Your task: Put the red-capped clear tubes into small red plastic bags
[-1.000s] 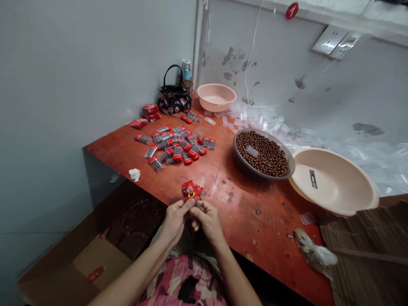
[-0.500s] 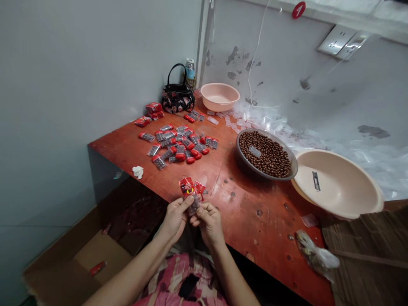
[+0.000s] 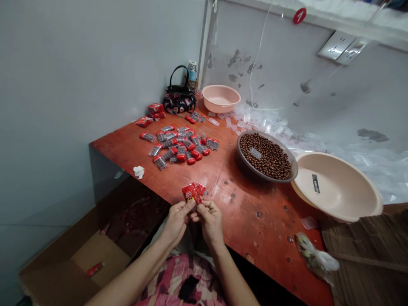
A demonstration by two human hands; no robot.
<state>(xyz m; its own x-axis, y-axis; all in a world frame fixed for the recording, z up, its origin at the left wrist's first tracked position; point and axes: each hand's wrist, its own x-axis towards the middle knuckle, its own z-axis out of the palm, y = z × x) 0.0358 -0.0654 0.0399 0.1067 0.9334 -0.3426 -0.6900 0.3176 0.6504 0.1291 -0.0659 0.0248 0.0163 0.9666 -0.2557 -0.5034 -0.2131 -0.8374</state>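
Note:
At the front edge of the red table (image 3: pixel 242 225), my left hand (image 3: pixel 178 216) and my right hand (image 3: pixel 208 219) are close together, both closed on a red printed packet (image 3: pixel 192 192). My thumbs press on its near end, and part of it is hidden by my fingers. Beyond my hands lies a pile of small clear boxes with red caps (image 3: pixel 181 152), filled with dark balls. A grey bowl (image 3: pixel 239 163) of round brown candies (image 3: pixel 267 155) stands to the right, with a clear plastic case (image 3: pixel 255 153) lying on the candies.
Behind the pile are red packs (image 3: pixel 155 111), a handbag (image 3: pixel 180 100) and a pink basin (image 3: pixel 221 95). Clear plastic cases (image 3: pixel 350 157) heap along the wall. On the right sit a cream basin (image 3: pixel 344 182), a plastic bag (image 3: pixel 315 257) and cardboard (image 3: pixel 366 255). Below left is an open carton (image 3: pixel 95 250).
My hands stay at the table edge. The packet has shifted in my fingers: more red print faces up, and the clear part with dark balls shown earlier is now mostly covered.

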